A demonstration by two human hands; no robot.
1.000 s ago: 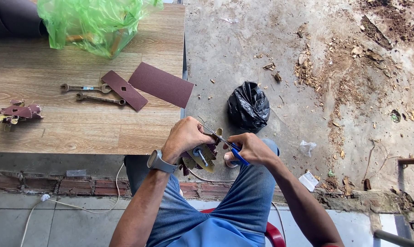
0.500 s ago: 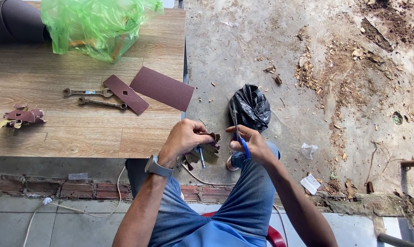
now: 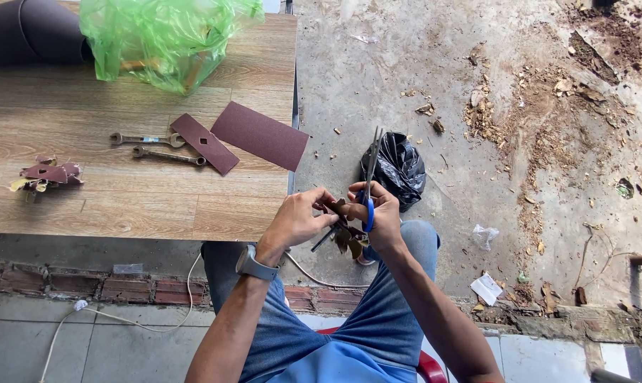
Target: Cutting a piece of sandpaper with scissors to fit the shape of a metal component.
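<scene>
My right hand [image 3: 379, 216] grips blue-handled scissors [image 3: 370, 170] whose blades point up and away from me. My left hand [image 3: 296, 220] pinches a small dark metal part wrapped in worn brown sandpaper [image 3: 342, 234], held over my lap between my knees. Both hands meet just off the table's near right corner. A grey watch [image 3: 253, 266] sits on my left wrist.
The wooden table [image 3: 122, 206] carries two wrenches [image 3: 158, 147], two maroon sandpaper sheets [image 3: 260, 135], a crumpled sandpaper piece [image 3: 48, 174] and a green plastic bag [image 3: 165, 39]. A black bag [image 3: 402, 167] lies on the dirty concrete floor. A white cable [image 3: 122, 319] trails below.
My right hand has swung the scissors from lying across my lap to pointing upright, and both hands have drawn closer together around the sandpaper piece.
</scene>
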